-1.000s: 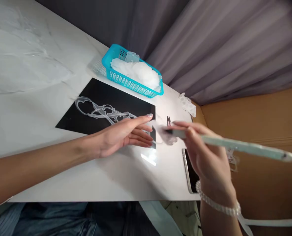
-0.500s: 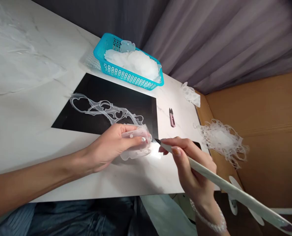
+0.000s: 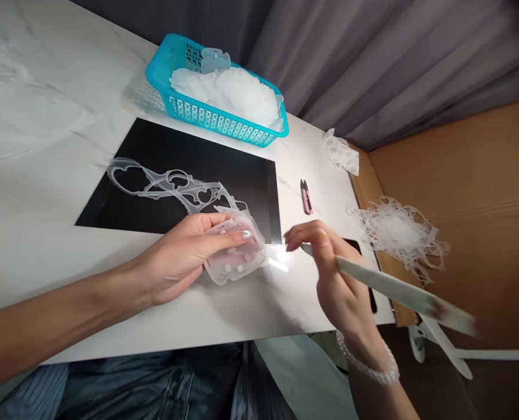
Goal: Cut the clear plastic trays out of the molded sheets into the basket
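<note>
My left hand [image 3: 189, 254] is closed round a small translucent plastic piece [image 3: 237, 262] with round holes, held just above the white table [image 3: 45, 233] at the black mat's [image 3: 163, 186] front right corner. My right hand [image 3: 333, 274] pinches a long pale craft knife [image 3: 399, 289], its tip close to the plastic piece's right edge. A strip of translucent trimmed plastic with heart-shaped openings [image 3: 167, 186] lies across the mat, just behind my left hand.
A turquoise basket [image 3: 218, 125] of white plastic pieces stands behind the mat. Small pink snips [image 3: 305, 197] lie right of the mat. A heap of trimmed plastic scraps [image 3: 395, 233] rests on a cardboard surface at right. A dark phone [image 3: 364, 274] lies under my right hand.
My left hand went from open and flat on the mat to gripping the plastic piece. My right hand dropped with the knife and brought its tip toward the piece.
</note>
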Motion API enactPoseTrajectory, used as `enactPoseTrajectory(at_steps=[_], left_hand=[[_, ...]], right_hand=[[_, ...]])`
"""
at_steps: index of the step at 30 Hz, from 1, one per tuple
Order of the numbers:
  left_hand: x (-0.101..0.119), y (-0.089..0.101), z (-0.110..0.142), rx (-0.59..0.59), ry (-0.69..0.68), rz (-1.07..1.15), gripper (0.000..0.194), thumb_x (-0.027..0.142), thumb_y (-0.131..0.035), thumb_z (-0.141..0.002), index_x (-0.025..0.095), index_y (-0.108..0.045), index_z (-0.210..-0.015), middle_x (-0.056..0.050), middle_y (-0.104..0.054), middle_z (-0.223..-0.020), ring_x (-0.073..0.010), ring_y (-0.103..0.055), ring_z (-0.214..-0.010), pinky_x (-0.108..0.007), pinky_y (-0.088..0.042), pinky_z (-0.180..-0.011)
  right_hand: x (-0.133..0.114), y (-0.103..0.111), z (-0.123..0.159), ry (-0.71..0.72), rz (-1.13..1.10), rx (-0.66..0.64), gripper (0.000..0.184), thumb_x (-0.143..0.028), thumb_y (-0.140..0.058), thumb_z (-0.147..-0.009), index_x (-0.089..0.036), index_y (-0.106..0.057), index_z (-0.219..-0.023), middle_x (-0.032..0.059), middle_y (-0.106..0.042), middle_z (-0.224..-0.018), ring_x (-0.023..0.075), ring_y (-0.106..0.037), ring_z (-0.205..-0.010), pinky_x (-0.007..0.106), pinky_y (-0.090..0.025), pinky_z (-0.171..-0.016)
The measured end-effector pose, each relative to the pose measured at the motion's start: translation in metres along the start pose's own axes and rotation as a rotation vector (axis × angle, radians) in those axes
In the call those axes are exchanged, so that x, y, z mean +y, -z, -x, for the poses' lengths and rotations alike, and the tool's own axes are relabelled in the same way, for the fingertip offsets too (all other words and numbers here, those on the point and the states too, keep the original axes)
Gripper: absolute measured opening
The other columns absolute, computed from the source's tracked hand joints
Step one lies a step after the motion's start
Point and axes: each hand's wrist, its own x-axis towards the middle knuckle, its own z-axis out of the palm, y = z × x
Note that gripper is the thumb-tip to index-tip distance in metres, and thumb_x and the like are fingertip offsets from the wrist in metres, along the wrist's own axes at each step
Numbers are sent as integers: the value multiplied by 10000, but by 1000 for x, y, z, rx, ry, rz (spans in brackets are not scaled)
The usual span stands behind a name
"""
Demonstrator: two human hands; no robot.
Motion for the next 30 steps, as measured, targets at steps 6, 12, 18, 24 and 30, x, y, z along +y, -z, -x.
enactPoseTrajectory(at_steps=[6, 12, 18, 24, 30], left_hand=[[1, 1, -1, -2, 16, 23, 158, 246, -780, -800, 150, -736, -918, -58, -760, -946, -160, -705, -865, -242, -551, -804], [-3, 2, 0, 16, 4, -40, 184, 313, -806, -769, 163, -765, -866, -55, -769, -959, -156, -696, -877, -229, -526, -795], [-2, 2, 0, 16, -34, -113, 189, 349, -813, -742, 177, -777, -812, -40, -763, -856, -169, -688, -801, -254, -521, -738], [-4, 2, 0, 16, -38, -153, 228, 372, -824, -728, 195, -791, -867, -37, -770, -900, -167, -682, -836, -237, -506, -742], [-7, 5, 1, 16, -178, -368, 193, 398, -759, -779, 206, -776, -779, -14, -747, -825, -197, -677, -813, -258, -496, -679]], right_hand=[[7, -6, -4, -111, -40, -156, 419, -479, -390, -1031, -224, -681, -873, 9, -564, -733, 154, -532, -701, 285, -400, -636], [2, -7, -6, -10, -96, 70, 655, -651, -175, -996, -243, -664, -843, 42, -608, -759, 188, -575, -728, 316, -435, -642], [1, -13, -8, 170, -116, -27, 541, -612, -315, -1002, -251, -682, -836, 0, -595, -651, 159, -560, -610, 306, -418, -574], [-2, -13, -10, 242, 12, -64, 500, -540, -314, -1033, -244, -669, -841, 0, -616, -687, 137, -570, -610, 279, -411, -562], [-6, -18, -9, 344, 233, -91, 546, -517, -289, -1041, -203, -652, -781, 17, -541, -633, 138, -485, -544, 300, -371, -550]])
